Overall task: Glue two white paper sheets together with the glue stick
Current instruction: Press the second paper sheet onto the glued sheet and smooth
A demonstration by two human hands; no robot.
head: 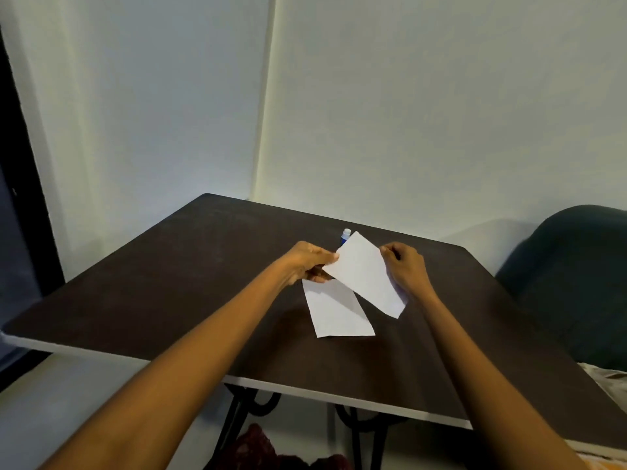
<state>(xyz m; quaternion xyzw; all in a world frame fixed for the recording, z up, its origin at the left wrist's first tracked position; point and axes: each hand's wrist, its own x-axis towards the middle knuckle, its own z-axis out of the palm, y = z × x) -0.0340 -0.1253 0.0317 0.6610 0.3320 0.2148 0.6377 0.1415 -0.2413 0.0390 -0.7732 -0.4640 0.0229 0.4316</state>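
One white paper sheet (364, 273) is lifted off the table, tilted, and held at both sides. My left hand (310, 261) pinches its left edge and my right hand (405, 268) grips its right edge. A second white paper sheet (336, 310) lies flat on the dark table (190, 273) just below and partly under the lifted one. The glue stick (345, 236), blue with a white cap, stands just beyond the sheets, its lower part hidden by the held sheet.
The table stands against white walls at the back. A dark chair (576, 266) is close on the right. The table's near edge (305, 393) runs across the lower view, with black metal legs and a reddish cloth beneath.
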